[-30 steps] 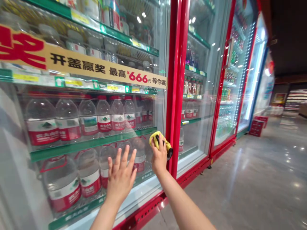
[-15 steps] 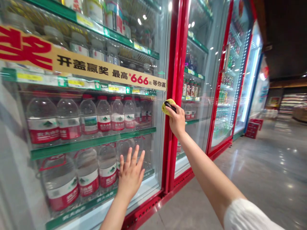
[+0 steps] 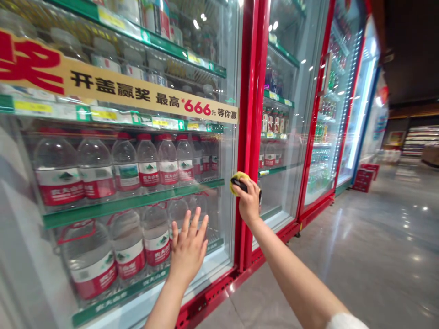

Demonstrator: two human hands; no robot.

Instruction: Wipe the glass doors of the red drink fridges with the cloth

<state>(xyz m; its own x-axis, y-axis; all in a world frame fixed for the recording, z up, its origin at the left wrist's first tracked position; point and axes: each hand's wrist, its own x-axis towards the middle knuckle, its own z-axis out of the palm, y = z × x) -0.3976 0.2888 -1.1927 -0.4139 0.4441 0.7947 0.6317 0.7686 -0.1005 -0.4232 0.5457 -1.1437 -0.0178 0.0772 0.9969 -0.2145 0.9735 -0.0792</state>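
My right hand is closed on a yellow sponge-like pad with a black part, held against the red door frame between two glass doors. Fingers spread, my left hand lies flat on or just before the glass door, lower left of the right hand. Behind that glass stand water bottles with red and white labels on green-edged shelves. A beige banner with red and black characters crosses the glass above both hands.
More red-framed coolers run off to the right. Red boxes stand on the shiny grey floor by the far coolers. Store shelves show in the far right background. A red base rail runs along the cooler's foot.
My right hand has moved down the red frame with the yellow and black pad. My left hand has stayed nearly in place, and the view has shifted slightly.
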